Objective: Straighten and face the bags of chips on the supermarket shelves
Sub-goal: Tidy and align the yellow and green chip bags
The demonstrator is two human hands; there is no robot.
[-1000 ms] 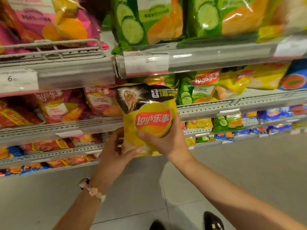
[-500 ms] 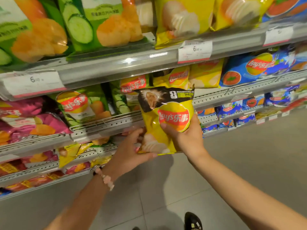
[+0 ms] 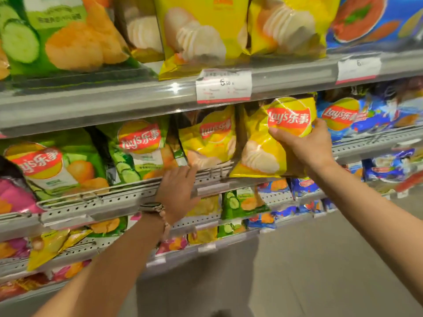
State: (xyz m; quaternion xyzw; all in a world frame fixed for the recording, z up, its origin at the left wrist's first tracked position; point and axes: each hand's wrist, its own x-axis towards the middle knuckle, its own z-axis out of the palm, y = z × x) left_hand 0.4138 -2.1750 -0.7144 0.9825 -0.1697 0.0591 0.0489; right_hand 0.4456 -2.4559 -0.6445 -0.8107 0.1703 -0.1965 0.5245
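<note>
Gripping an upright yellow bag, logo facing outward.

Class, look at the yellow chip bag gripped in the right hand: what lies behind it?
The yellow bag held by the right hand covers most of that shelf slot. Whether more bags stand behind it cannot be seen.

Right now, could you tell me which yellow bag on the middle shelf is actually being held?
The right-hand yellow bag, gripped by the right hand. The yellow bag beside it just stands on the shelf, untouched.
</note>
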